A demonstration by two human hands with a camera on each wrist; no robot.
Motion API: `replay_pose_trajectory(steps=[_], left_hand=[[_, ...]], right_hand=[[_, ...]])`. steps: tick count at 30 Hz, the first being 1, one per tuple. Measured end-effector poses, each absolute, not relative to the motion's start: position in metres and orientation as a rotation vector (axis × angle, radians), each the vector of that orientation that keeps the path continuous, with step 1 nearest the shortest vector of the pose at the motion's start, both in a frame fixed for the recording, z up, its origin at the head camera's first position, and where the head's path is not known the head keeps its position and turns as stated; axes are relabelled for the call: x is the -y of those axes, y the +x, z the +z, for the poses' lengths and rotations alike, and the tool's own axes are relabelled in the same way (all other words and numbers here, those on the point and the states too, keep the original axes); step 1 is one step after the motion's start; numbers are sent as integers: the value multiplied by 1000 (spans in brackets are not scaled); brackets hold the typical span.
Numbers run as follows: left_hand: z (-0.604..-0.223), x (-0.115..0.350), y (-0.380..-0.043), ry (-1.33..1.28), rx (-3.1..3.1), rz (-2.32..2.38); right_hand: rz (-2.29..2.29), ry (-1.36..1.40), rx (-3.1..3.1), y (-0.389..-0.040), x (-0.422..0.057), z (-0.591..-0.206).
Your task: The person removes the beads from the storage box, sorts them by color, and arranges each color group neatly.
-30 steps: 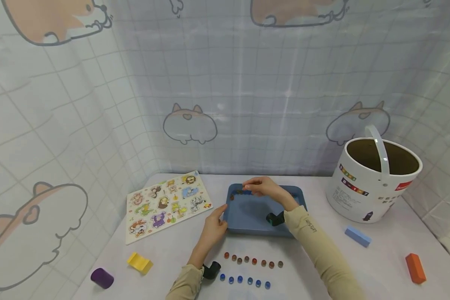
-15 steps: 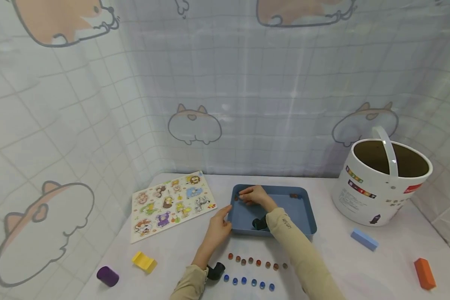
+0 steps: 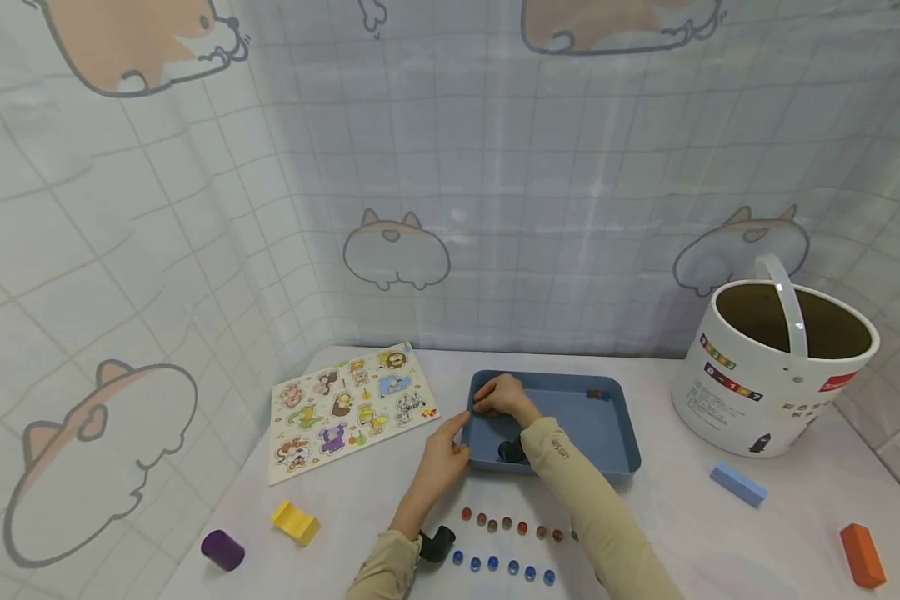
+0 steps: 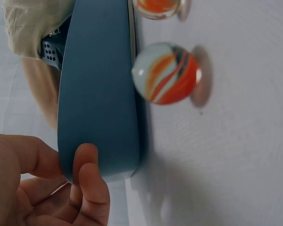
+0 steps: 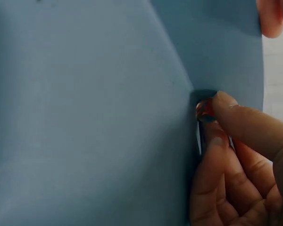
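My left hand [image 3: 444,454] grips the near-left side of a blue tray [image 3: 633,450]. In the left wrist view its thumb and fingers [image 4: 87,162] clasp the tray's corner. Inside the tray, my right hand [image 3: 504,395] is at the far-left part. Between its thumb and fingers it pinches a red and teal glass marble [image 5: 206,111], close against the tray wall. A few reddish marbles [image 3: 598,394] sit in the tray's far-right corner. Before the tray lie a row of reddish marbles [image 3: 522,527], partly behind my right sleeve, and a row of blue marbles [image 3: 513,567].
An animal puzzle board [image 3: 352,408] lies left of the tray. Nearer are a yellow block [image 3: 296,523] and a purple cylinder [image 3: 222,550]. To the right stand a white bucket [image 3: 765,392], a blue block [image 3: 738,484] and an orange block [image 3: 862,556].
My right hand has moved left and lower from the tray's far wall to its far-left part. The left hand keeps its place at the tray. The head view has turned slightly left.
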State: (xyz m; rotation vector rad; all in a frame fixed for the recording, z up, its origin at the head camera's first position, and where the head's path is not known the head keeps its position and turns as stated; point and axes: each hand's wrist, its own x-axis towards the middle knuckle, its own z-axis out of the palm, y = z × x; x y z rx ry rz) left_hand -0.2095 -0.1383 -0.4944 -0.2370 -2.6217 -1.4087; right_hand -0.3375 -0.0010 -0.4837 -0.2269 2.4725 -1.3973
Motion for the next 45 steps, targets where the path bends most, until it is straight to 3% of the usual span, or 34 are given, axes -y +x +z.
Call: replay_pose_trajectory(steps=[13,19,25,35,45], left_hand=[[-494,138,-211,-215,2651,-1426],[-494,141,-212,-179,2662,-1430],[-493,140,-213,-185,2646,-1429],[-495,139,-214,-205,2647,-1427],[-492,137,-213,-186,2641,-1444]], right_hand=[[-1380,-424,-2394,-343,-45,-462],[-1423,-477,-2340,-330,-77,-442],[-1330,-548,-2384,-321,-92,-445],[-1385,-493,-2328,-326,-89,-451],[-1466,-399,-2294,-343,-55,-461]])
